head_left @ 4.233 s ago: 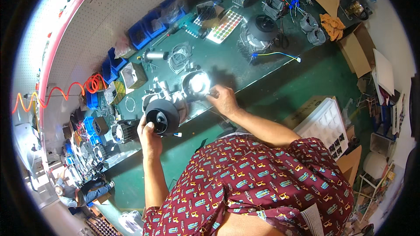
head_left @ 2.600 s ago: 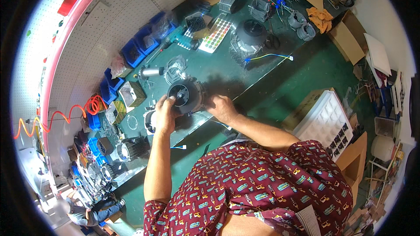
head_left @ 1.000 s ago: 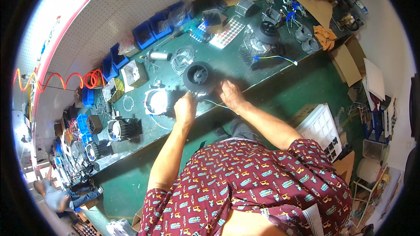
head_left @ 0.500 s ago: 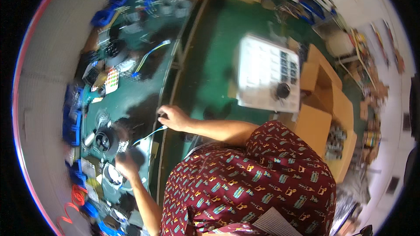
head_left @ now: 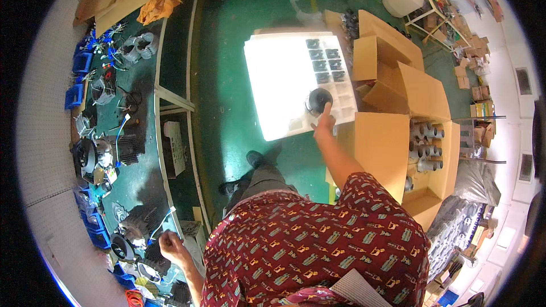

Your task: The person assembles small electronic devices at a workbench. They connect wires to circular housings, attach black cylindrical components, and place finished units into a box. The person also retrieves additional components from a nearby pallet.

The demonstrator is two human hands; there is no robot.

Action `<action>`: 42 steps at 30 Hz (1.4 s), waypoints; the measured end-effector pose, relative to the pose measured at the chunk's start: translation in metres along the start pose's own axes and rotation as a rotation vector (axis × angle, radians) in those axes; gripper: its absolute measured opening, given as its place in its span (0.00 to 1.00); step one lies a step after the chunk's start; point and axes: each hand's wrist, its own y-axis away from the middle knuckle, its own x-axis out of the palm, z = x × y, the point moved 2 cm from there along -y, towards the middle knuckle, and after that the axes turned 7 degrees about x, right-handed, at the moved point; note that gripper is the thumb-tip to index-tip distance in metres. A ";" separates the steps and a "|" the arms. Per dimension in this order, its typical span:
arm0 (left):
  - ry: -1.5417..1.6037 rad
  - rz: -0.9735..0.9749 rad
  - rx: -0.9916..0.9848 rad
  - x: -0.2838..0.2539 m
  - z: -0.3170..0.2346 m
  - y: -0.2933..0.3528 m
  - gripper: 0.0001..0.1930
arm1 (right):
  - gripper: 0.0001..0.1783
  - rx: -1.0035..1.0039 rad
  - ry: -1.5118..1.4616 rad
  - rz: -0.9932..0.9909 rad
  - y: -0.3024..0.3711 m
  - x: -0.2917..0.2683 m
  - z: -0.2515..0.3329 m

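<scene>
My right hand reaches over the white tray, fingers stretched onto the near edge of a black round part with a pale side. Its thumb stands apart from the part. Several small black parts sit in the tray's pockets beyond it. At the workbench's near edge, my left hand is curled closed; whatever may be inside the fingers is hidden. A thin cable with a white connector lies just beyond the left hand. Left of that hand is a black round fan-like part.
The white tray is brightly lit. Right of it stand open cardboard boxes, one holding several grey cylindrical parts. The green workbench runs along my left, with blue bins and an orange cloth.
My view has turned toward the tray. My right hand has left the bench edge and moved right onto the black round part. The left hand has drawn to the bench's edge.
</scene>
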 end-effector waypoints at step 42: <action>0.625 -0.280 -0.070 -0.180 -0.095 0.276 0.33 | 0.23 -0.584 0.919 2.383 0.585 -0.164 -0.162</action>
